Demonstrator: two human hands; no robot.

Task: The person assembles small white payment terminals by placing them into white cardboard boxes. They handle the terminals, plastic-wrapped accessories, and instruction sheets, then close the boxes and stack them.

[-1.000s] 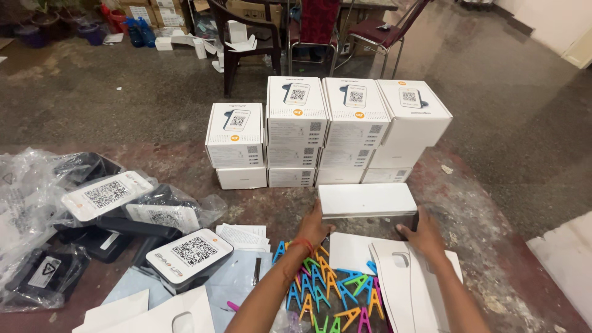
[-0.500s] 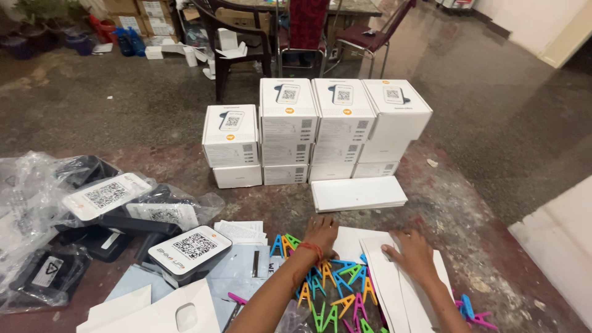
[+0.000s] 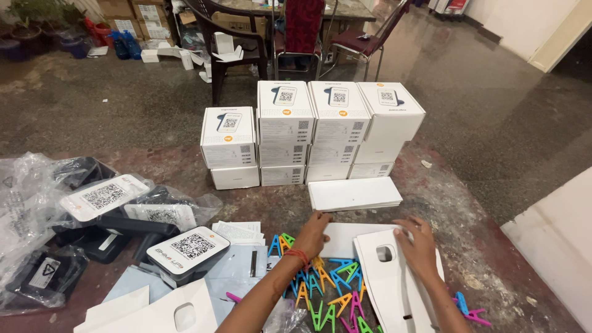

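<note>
While the coloured clips (image 3: 320,287) lie scattered nearest, the left hand (image 3: 313,234) and right hand (image 3: 418,245) both rest flat, fingers loose and gripping nothing, on white card sheets (image 3: 388,277). Just beyond sits a flat sheet stack (image 3: 354,193), then the white boxes (image 3: 311,129).

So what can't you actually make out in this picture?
- Head view: whether the left hand grips or only touches the flat white card; its fingers hide the contact.
- Clips: count unclear, forearm covers some.
- Lower white boxes: contents hidden, boxes closed.
- Right hand: palm side hidden.
</note>
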